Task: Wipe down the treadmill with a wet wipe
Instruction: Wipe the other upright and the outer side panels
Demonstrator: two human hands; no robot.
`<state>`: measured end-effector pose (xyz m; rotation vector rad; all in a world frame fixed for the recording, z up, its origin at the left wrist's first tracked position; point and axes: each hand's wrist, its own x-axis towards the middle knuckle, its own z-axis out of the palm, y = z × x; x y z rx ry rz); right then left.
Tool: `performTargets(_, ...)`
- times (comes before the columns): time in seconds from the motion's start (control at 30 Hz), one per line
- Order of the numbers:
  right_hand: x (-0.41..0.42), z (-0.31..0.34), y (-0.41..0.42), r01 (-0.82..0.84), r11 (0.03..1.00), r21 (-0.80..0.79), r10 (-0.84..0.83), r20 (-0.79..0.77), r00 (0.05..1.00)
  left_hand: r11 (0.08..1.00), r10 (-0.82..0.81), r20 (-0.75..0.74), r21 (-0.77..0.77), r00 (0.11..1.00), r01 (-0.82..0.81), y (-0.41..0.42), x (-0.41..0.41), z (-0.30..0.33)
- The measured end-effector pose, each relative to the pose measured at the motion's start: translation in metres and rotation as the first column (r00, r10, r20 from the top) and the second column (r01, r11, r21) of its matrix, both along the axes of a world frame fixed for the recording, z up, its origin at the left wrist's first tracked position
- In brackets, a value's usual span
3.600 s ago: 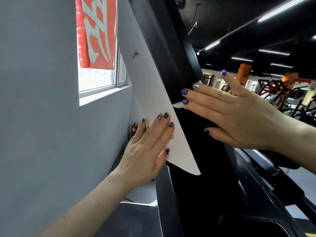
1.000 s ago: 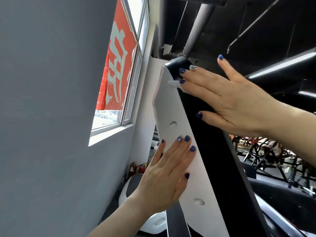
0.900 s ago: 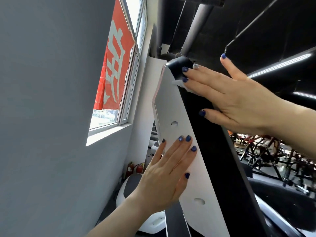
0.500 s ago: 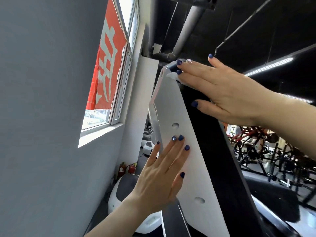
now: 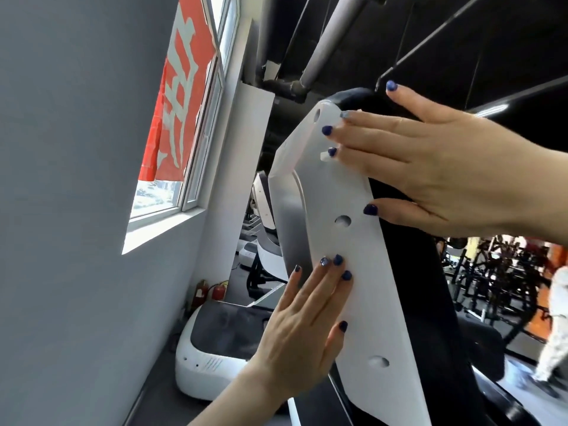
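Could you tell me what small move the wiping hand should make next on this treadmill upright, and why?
Probably draw the right hand down the white panel: its flat fingers press the wet wipe near the top, with bare panel below; the left hand braces lower.

— What hangs at the window (image 5: 196, 167)?
— A red banner (image 5: 176, 118) with white characters, against the glass. The grey wall (image 5: 67, 179) fills the left side.
— And lower down?
— Two red fire extinguishers (image 5: 212, 292) stand by the wall, near a white machine base (image 5: 199, 367).
— Overhead?
— A grey pipe (image 5: 329, 41) runs across the dark ceiling. At far right, dark gym racks (image 5: 491, 287), blurred.
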<state>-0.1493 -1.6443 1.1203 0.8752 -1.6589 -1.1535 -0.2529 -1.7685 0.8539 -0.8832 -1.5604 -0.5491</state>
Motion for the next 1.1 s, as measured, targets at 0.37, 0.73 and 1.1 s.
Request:
performTargets(0.37, -0.012, -0.045, -0.057, 0.453, 0.887, 0.09, -0.43, -0.197, 0.881, 1.0, 0.013, 0.001, -0.001, 1.0, -0.013, -0.001, -0.001, -0.004)
performTargets(0.73, 0.017, -0.059, 0.009, 0.229, 0.972, 0.05, -0.224, -0.089, 0.971, 0.998, 0.054, 0.017, -0.028, 0.998, -0.053, 0.008, 0.002, -0.023)
performTargets(1.1, 0.009, -0.071, -0.003, 0.282, 0.958, 0.052, -0.277, -0.09, 0.957, 0.997, 0.074, 0.03, 0.0, 0.997, -0.074, 0.015, -0.003, -0.038)
